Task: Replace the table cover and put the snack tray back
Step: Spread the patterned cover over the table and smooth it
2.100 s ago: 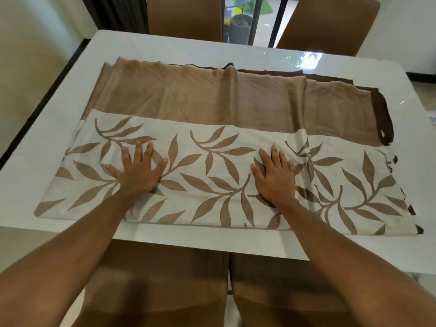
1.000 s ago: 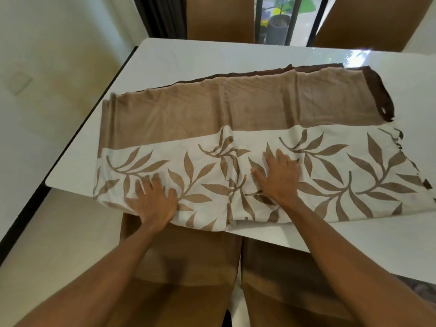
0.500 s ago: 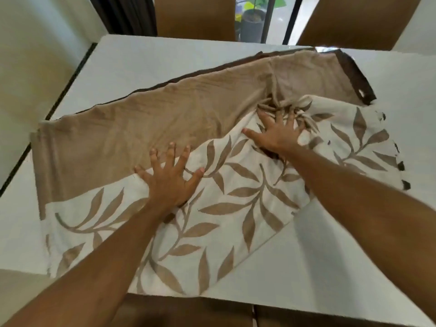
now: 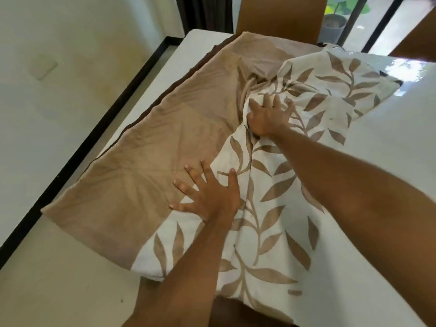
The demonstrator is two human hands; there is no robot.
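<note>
Pins the folded table cover (image 4: pixel 146 147) on the white table (image 4: pixel 389 142), skewed from 7 to 1 o'clock and overhanging the near edge. Presses it flat at centre with the spread left hand (image 4: pixel 210 197). Bears on bunched leaf-print cloth toward 1 o'clock with the splayed right hand (image 4: pixel 267 116). Faces a brown chair (image 4: pixel 278 15) at 12 o'clock.

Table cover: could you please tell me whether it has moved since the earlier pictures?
Yes: the table cover has swung anticlockwise; its tan half now lies along the left edge of the table.
</note>
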